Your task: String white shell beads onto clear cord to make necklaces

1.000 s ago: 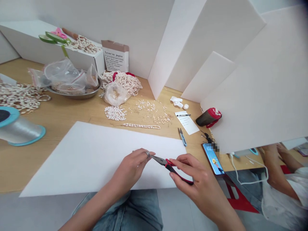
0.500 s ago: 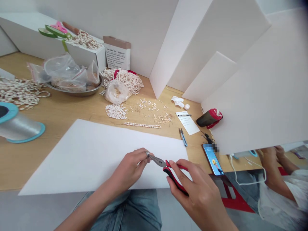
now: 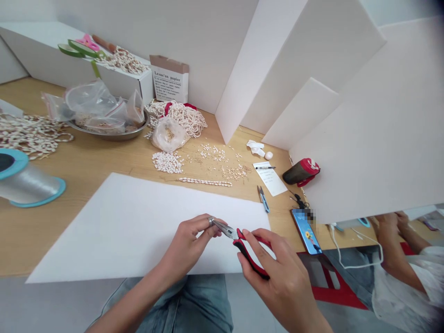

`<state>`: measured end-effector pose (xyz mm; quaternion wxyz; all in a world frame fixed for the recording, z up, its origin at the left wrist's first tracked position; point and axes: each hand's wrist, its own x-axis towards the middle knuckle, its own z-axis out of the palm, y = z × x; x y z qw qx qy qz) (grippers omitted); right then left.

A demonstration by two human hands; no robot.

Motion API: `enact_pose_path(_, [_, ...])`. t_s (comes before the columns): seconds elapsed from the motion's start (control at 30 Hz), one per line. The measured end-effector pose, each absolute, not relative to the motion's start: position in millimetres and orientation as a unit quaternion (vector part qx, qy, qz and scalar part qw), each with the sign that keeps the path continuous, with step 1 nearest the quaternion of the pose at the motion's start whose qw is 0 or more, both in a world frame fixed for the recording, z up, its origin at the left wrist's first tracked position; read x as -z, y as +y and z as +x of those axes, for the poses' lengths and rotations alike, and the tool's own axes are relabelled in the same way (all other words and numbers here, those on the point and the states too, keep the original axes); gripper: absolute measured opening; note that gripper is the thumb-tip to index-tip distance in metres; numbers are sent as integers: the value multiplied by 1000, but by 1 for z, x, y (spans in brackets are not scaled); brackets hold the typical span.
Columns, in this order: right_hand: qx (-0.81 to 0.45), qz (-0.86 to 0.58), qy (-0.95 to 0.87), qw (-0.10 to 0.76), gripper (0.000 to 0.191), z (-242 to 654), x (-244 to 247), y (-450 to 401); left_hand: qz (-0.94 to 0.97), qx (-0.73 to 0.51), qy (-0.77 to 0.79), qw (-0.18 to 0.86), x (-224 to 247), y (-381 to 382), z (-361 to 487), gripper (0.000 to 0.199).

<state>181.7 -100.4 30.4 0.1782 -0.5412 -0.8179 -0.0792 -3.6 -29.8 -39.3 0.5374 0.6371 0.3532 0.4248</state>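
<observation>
My right hand (image 3: 280, 273) is wrapped round the red and black handles of a pair of pliers (image 3: 226, 230), whose jaws point left. At the plier tips, the fingers of my left hand (image 3: 194, 238) are pinched together; a silver ring shows on one finger. Whatever sits between those fingers and the jaws is too small to make out. Both hands are above a white sheet (image 3: 138, 222). Beyond it lies a short beaded strand (image 3: 204, 181), near a pile of white shell-like beads (image 3: 167, 162) and scattered small pieces (image 3: 234, 173).
Blue thread snips (image 3: 263, 200), a phone (image 3: 305, 231), a note paper (image 3: 272, 180) and a dark red-topped pouch (image 3: 301, 171) lie to the right. A spool of clear line (image 3: 31, 182) and a metal bowl (image 3: 114, 135) of bags stand left. Another person's arms (image 3: 391, 245) are at far right.
The pliers and my right hand have shifted slightly left, with the jaws deeper by my left fingers. My view has tilted a little.
</observation>
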Motion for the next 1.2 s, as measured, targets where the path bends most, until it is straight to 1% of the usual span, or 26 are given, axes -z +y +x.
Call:
enact_pose_path(0.23, [76,-546,-809,203,49,180,-27,-101,600,-443,357,563,37,-31,-1,23])
enact_pose_path(0.77, [40,-553,-792,255,41,180,-26,-98,599,-451,348,563,39,-31,-1,21])
enact_pose_path(1.2, [56,-546,-798,248,43,180,-26,-99,631,-455,355,518,39,-31,-2,21])
